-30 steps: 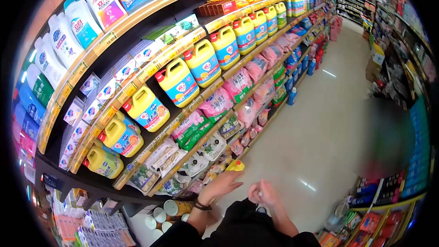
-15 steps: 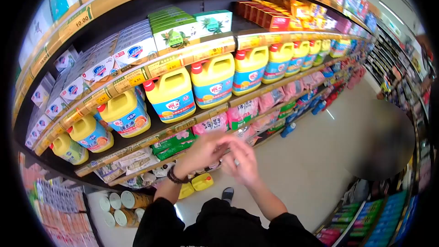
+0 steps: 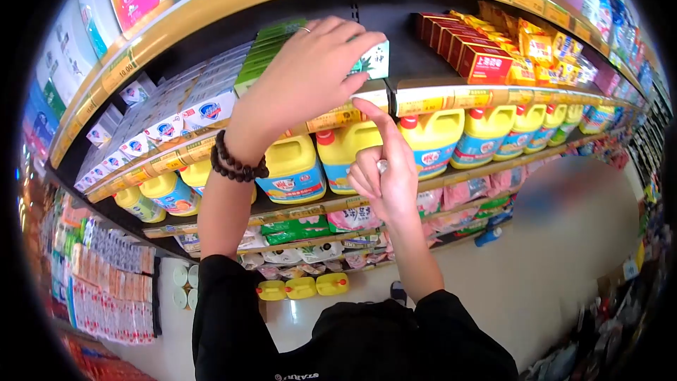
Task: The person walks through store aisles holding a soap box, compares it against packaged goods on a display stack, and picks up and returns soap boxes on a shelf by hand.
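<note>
My left hand is raised over the soap shelf, in front of the green boxes and partly covering a white-and-green box. Its fingers are apart and hold nothing visible. A dark bead bracelet circles that wrist. Below and to the right, my right hand has its index finger stretched toward the shelf edge and its other fingers curled round something small and pale, too small to name. Behind it stand yellow jugs with blue labels.
Red boxes and yellow packets lie on the same shelf to the right. Bagged goods fill the lower shelves. Yellow jugs stand on the floor. White-lidded tubs are at the lower left. A blurred patch covers the right aisle.
My hands were low and then close together; now both are higher, with the left up at the soap shelf. The view has turned toward the shelves, which look nearer.
</note>
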The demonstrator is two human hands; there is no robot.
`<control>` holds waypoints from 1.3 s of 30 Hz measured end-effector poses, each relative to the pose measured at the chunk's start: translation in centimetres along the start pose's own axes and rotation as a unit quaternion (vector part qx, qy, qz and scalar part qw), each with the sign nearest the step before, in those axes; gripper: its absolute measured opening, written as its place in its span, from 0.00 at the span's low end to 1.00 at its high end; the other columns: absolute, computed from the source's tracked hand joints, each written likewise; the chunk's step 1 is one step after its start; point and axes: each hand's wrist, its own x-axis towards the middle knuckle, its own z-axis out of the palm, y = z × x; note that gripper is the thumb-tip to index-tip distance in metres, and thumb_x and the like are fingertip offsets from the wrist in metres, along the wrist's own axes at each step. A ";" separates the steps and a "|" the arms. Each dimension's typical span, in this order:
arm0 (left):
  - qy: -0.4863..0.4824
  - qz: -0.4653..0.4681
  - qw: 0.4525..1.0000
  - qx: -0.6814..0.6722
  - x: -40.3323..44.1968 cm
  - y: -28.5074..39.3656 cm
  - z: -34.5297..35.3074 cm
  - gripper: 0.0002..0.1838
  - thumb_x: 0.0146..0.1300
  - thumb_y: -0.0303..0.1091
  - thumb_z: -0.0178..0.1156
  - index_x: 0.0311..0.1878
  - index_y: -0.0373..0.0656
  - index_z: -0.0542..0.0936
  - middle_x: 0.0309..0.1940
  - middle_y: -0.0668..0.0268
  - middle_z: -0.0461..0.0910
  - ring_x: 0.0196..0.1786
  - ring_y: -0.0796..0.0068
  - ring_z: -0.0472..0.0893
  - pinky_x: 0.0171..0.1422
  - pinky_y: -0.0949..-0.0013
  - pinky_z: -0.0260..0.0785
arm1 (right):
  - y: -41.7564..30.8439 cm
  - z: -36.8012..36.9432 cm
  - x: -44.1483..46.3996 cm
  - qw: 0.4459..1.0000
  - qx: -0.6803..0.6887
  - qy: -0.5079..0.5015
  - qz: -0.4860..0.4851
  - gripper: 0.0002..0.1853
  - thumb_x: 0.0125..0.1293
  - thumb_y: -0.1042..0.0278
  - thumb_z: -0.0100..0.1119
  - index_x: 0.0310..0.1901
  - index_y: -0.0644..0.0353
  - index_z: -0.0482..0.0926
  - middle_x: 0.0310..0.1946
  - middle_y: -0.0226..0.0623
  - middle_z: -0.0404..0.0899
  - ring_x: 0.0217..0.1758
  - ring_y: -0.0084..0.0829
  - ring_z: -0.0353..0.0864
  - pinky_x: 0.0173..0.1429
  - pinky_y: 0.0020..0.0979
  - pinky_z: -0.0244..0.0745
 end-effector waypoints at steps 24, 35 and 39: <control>-0.088 -0.134 0.983 0.092 2.6 10.7 -2.8 0.21 0.59 0.34 0.65 0.54 0.34 0.83 0.45 0.54 0.83 0.42 0.55 0.84 0.42 0.60 0.77 | -1.5 -8.0 3.6 0.990 0.032 -0.139 0.014 0.28 0.56 0.79 0.70 0.61 0.66 0.77 0.65 0.46 0.74 0.65 0.34 0.76 0.68 0.35 0.70; 0.085 -0.355 0.907 0.210 -11.3 22.0 -2.7 0.39 0.53 0.41 0.78 0.66 0.41 0.72 0.57 0.49 0.78 0.52 0.49 0.83 0.51 0.58 0.79 | 2.4 -6.4 -5.0 0.974 0.047 -0.212 0.065 0.38 0.62 0.72 0.70 0.70 0.70 0.62 0.57 0.44 0.78 0.56 0.35 0.80 0.61 0.36 0.76; 0.153 -0.382 0.876 0.253 -15.6 25.8 -4.4 0.44 0.51 0.38 0.79 0.68 0.42 0.66 0.56 0.43 0.77 0.49 0.44 0.85 0.49 0.52 0.82 | 3.6 -0.8 -6.6 0.940 0.130 -0.301 0.097 0.34 0.57 0.81 0.72 0.66 0.70 0.69 0.56 0.44 0.80 0.58 0.34 0.82 0.63 0.37 0.77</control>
